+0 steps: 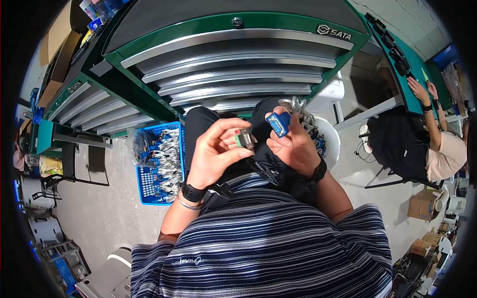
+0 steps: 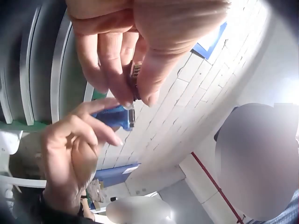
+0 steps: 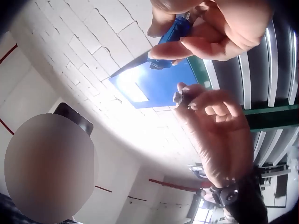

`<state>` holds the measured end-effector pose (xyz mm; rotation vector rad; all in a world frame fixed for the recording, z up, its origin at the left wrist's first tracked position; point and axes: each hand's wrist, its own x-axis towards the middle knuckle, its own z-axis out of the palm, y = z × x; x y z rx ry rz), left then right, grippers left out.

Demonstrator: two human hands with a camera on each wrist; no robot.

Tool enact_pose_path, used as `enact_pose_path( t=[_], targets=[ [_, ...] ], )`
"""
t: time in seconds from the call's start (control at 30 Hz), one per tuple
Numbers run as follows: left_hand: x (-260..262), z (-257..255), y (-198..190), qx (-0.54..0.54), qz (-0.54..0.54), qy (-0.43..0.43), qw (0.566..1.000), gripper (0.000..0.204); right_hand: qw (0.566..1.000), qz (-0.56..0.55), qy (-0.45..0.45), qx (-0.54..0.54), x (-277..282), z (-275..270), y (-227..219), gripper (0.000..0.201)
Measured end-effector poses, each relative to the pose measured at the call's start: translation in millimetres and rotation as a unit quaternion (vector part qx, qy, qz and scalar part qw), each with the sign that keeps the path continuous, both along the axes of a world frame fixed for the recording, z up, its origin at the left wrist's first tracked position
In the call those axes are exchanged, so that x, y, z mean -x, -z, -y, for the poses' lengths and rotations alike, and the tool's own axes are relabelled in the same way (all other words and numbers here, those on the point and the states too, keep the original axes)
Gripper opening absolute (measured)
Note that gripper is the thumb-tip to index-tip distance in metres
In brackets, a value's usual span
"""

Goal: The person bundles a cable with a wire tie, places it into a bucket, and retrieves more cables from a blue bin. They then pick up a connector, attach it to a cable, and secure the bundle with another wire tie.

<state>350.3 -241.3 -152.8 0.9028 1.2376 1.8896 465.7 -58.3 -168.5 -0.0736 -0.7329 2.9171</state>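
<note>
My left hand (image 1: 208, 156) pinches a small metal connector with a green terminal block (image 1: 243, 139) between thumb and fingertips, above my lap. Across from it, my right hand (image 1: 300, 146) grips a blue serial cable plug (image 1: 277, 124), its pin face turned towards the left hand. A looped clear-grey cable (image 1: 294, 104) rises behind the right fingers. Seen from the left wrist, the blue plug (image 2: 114, 117) sits just below the left fingertips. In the right wrist view a gap shows between the plug (image 3: 173, 39) and the small connector (image 3: 181, 98).
A blue basket (image 1: 146, 181) full of blue-ended cables stands on the floor at left. To the right is a white tub (image 1: 334, 136) with similar cables. Green tool cabinets (image 1: 238, 25) stand ahead; another person (image 1: 444, 154) works at a bench on the right.
</note>
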Motion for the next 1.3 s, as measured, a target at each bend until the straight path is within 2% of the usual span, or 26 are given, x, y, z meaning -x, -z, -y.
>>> enact_pose_path(
  t=[0.13,0.27,0.37,0.43,0.57,0.63,0.83,0.9,0.97,1.0,1.03,1.07,1.13,1.23,1.3],
  targets=[
    [-9,-7,-3,-0.018,0.032,-0.016,0.999,0.050,1.000,0.016,-0.009,0.020,1,6,-3,0.036],
    [-12,-9,-4,-0.009,0.013,-0.033,0.999,0.050,0.999,0.031,-0.027,0.011,2,7,-2,0.035],
    [-16,-11,-4,-0.010,-0.003,-0.043,0.999,0.048,0.998,0.005,-0.035,0.044,3,7,3,0.038],
    [-17,-11,-4,-0.012,-0.011,-0.051,0.999,0.048,1.000,0.006,-0.024,0.007,5,9,3,0.036],
    [-17,-9,-6,0.016,-0.096,-0.092,0.991,0.050,0.999,-0.012,-0.029,-0.009,4,10,-1,0.030],
    [-17,-8,-8,0.028,-0.125,-0.106,0.986,0.050,0.996,0.047,0.015,-0.074,2,11,-4,0.026],
    [-18,-6,-11,0.075,-0.156,-0.121,0.977,0.048,0.993,0.014,0.023,-0.119,2,6,4,0.023],
    [-17,-5,-13,0.089,-0.245,-0.148,0.954,0.047,0.989,0.015,0.038,-0.143,2,9,2,0.022],
    [-17,-5,-15,0.112,-0.280,-0.167,0.939,0.046,0.984,0.016,0.053,-0.168,1,9,-3,0.021],
    [-17,-5,-16,0.134,-0.315,-0.186,0.921,0.045,0.973,0.024,0.065,-0.219,0,9,-6,0.022],
    [-17,-5,-16,0.134,-0.315,-0.186,0.921,0.045,0.959,0.033,0.076,-0.270,0,9,-9,0.023],
    [-17,-6,-16,0.134,-0.340,-0.198,0.910,0.045,0.959,0.033,0.075,-0.270,-1,10,-11,0.023],
    [-16,-7,-16,0.134,-0.363,-0.209,0.898,0.044,0.919,0.053,0.114,-0.374,-1,13,-16,0.022],
    [-17,-6,-20,0.149,-0.368,-0.205,0.895,0.044,0.904,0.064,0.094,-0.411,-4,12,-25,0.020],
    [-19,-6,-23,0.174,-0.373,-0.205,0.888,0.044,0.911,0.066,0.101,-0.395,-2,16,-19,0.019]
  ],
)
